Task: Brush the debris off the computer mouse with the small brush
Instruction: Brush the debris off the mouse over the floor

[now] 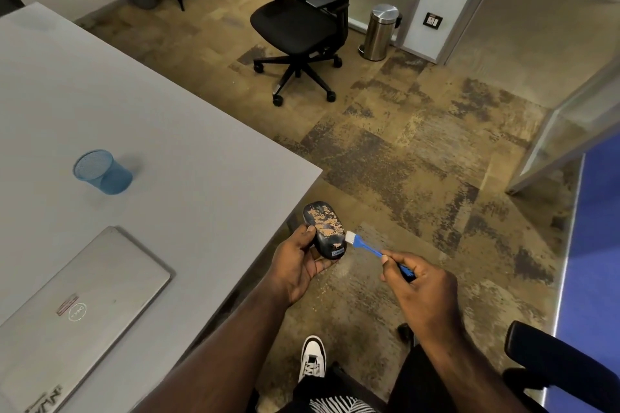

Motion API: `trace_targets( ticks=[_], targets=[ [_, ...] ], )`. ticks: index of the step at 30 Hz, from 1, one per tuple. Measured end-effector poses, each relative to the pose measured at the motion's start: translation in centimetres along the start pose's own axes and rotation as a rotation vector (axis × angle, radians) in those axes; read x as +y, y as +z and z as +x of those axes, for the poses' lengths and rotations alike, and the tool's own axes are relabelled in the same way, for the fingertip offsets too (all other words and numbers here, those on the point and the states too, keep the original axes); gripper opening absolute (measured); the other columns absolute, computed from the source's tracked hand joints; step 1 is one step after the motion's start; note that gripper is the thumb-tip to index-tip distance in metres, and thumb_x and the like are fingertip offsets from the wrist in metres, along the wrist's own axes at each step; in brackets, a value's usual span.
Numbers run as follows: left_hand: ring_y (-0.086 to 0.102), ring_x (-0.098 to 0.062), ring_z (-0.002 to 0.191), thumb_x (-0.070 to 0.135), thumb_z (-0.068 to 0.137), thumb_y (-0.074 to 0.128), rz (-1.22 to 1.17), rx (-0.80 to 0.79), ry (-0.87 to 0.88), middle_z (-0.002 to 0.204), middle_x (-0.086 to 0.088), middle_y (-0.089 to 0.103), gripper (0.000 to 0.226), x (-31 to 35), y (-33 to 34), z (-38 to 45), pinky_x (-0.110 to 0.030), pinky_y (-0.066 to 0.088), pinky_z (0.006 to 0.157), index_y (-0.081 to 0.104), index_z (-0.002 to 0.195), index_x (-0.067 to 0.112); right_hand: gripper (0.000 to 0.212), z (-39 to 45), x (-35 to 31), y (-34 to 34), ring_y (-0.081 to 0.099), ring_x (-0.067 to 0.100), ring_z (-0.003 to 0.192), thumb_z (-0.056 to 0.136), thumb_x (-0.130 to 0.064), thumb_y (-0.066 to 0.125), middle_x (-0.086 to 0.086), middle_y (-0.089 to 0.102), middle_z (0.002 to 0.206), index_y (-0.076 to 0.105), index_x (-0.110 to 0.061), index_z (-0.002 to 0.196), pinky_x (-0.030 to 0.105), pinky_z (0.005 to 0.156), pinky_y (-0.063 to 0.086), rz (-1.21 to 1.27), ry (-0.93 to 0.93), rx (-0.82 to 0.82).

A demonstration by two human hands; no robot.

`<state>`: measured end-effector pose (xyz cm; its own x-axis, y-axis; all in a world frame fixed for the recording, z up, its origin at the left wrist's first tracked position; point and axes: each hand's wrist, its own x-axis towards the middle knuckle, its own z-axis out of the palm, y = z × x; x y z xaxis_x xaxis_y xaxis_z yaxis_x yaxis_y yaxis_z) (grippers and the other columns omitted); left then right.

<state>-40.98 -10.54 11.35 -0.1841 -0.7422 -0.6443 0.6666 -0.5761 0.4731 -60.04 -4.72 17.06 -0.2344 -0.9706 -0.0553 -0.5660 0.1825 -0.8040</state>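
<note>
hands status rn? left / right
Left hand: closed on the computer mouse, debris still on top.
Right hand: closed on the small brush, bristles at the mouse's edge.

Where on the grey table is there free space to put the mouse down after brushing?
The table is bare between the blue mesh cup and the corner near the left hand, and beyond the cup. The near-left part is taken by the closed laptop. The mouse is held off the edge, beside the brush.
</note>
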Motion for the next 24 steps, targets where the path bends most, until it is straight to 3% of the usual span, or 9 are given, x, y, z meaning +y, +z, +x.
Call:
trace_targets(
  ticks=[4,8,13,15,19,24],
  targets=[
    [0.071,-0.03,0.094,0.018,0.1,0.037,0.02,-0.03,0.015,0.103,-0.017,0.073,0.03,-0.3,0.1,-0.1,-0.045,0.059,0.078,0.059,0.116,0.003,0.018,-0.6,-0.3,0.6,0.069,0.001,0.061,0.085,-0.017,0.07,-0.013,0.073,0.071,0.077,-0.02,0.101,0.022,0.053,0.056,0.017,-0.05,-0.105],
    [0.068,-0.033,0.102,0.019,0.1,0.038,0.019,-0.034,0.009,0.112,-0.021,0.07,0.034,-0.3,0.2,0.1,-0.049,0.055,0.087,0.055,0.124,0.002,0.018,-0.4,0.2,0.6,0.061,-0.003,0.051,0.086,-0.018,0.068,-0.011,0.073,0.072,0.076,-0.021,0.102,0.008,0.044,0.04,-0.018,-0.028,-0.073],
    [0.067,-0.033,0.104,0.017,0.099,0.039,-0.022,-0.026,-0.005,0.114,-0.019,0.069,0.036,-0.1,-0.1,0.3,-0.049,0.055,0.087,0.052,0.129,0.003,0.019,0.1,0.5,-0.3,0.068,0.003,0.058,0.085,-0.021,0.068,-0.013,0.072,0.067,0.075,-0.02,0.103,0.035,0.052,0.059,-0.047,0.008,0.016],
    [0.067,-0.033,0.104,0.017,0.099,0.039,-0.028,-0.024,-0.013,0.113,-0.019,0.07,0.036,-0.1,-0.1,0.4,-0.05,0.054,0.089,0.05,0.13,0.003,0.018,0.3,0.4,-0.5,0.069,0.002,0.06,0.085,-0.02,0.069,-0.013,0.072,0.069,0.076,-0.02,0.102,0.032,0.054,0.06,-0.037,-0.01,0.021],
    [0.066,-0.036,0.107,0.017,0.1,0.038,-0.033,-0.035,-0.021,0.115,-0.022,0.068,0.038,-0.1,0.2,0.5,-0.053,0.052,0.09,0.048,0.132,0.0,0.018,0.3,-0.2,-0.2,0.068,-0.002,0.064,0.084,-0.017,0.07,-0.014,0.073,0.074,0.076,-0.02,0.101,0.015,0.055,0.055,-0.014,-0.039,-0.036],
    [0.065,-0.037,0.109,0.017,0.1,0.036,-0.018,-0.062,-0.017,0.119,-0.023,0.066,0.038,0.1,0.5,0.6,-0.052,0.052,0.092,0.048,0.132,0.0,0.019,0.4,0.1,-0.1,0.066,0.005,0.055,0.083,-0.02,0.07,-0.014,0.072,0.07,0.076,-0.021,0.102,0.036,0.049,0.057,-0.055,-0.023,-0.033]
  ],
)
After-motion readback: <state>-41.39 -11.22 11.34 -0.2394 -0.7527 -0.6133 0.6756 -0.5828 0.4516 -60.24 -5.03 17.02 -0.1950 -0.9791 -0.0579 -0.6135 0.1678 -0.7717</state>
